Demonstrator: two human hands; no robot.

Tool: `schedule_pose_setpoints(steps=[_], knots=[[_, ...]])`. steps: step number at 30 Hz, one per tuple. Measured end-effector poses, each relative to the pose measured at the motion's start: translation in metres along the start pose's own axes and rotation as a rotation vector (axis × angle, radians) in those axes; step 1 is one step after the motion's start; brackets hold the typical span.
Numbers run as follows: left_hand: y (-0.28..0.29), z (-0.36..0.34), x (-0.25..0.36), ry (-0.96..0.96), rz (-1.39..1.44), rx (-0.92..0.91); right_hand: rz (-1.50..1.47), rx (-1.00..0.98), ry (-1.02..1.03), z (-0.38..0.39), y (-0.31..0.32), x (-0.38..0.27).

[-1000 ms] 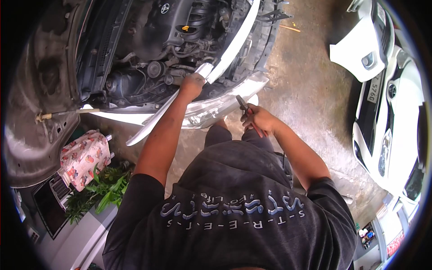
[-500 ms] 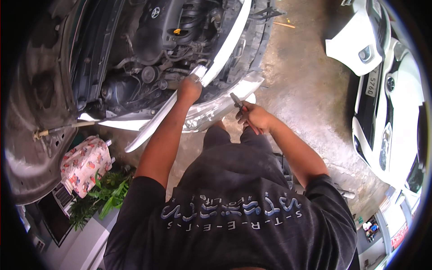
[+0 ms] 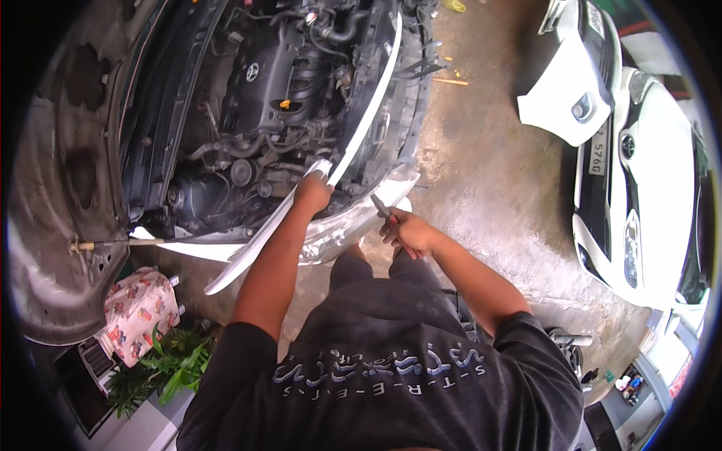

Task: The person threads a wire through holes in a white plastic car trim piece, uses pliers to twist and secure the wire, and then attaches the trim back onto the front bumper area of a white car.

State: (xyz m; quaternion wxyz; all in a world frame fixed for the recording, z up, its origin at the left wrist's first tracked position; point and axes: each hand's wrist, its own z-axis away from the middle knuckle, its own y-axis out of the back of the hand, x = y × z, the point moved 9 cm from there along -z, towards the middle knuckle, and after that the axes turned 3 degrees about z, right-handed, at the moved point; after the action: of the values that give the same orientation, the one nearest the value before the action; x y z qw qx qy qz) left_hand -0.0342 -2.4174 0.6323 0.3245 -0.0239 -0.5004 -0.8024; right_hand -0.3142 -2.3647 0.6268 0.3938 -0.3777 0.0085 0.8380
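My left hand [image 3: 314, 192] is closed around a long, curved white trim strip [image 3: 366, 114], near its middle. The strip lies over the front edge of the open engine bay [image 3: 259, 124], and its near end sticks out past the left side of my forearm. My right hand [image 3: 408, 231] grips a slim, dark hand tool [image 3: 380, 205], whose exact kind I cannot make out. The tool points up and left, close to the white corner piece beside the clear headlight [image 3: 325, 234]. My fingers hide the tool's handle.
A raised hood [image 3: 83, 105] and its prop rod [image 3: 120, 243] stand at left. Below are a pink patterned cloth cover [image 3: 139, 312] and green plants [image 3: 177, 368]. Across the concrete floor [image 3: 489, 195] at right are a loose white bumper [image 3: 564, 98] and a white car [image 3: 658, 173].
The whole view has shifted, so the car and both hands sit lower in the picture. Both hands keep their hold, with little visible change relative to the strip and headlight.
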Motion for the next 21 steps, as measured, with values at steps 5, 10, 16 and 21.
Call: schedule_pose_setpoints(steps=[5, 10, 16, 21], knots=[[0.053, 0.024, 0.015, -0.222, 0.182, 0.148, -0.027, 0.082, -0.021, 0.021, 0.003, -0.033], [0.127, 0.07, 0.065, -0.195, 0.343, 0.419, -0.109, 0.138, 0.089, 0.031, 0.013, -0.061], [0.214, 0.146, 0.143, -0.331, 0.076, 0.739, 0.163, 0.356, 0.358, 0.047, 0.029, -0.114], [0.269, 0.218, 0.174, -0.523, -0.051, 0.958, 0.364, 0.584, 0.629, 0.116, 0.03, -0.208]])
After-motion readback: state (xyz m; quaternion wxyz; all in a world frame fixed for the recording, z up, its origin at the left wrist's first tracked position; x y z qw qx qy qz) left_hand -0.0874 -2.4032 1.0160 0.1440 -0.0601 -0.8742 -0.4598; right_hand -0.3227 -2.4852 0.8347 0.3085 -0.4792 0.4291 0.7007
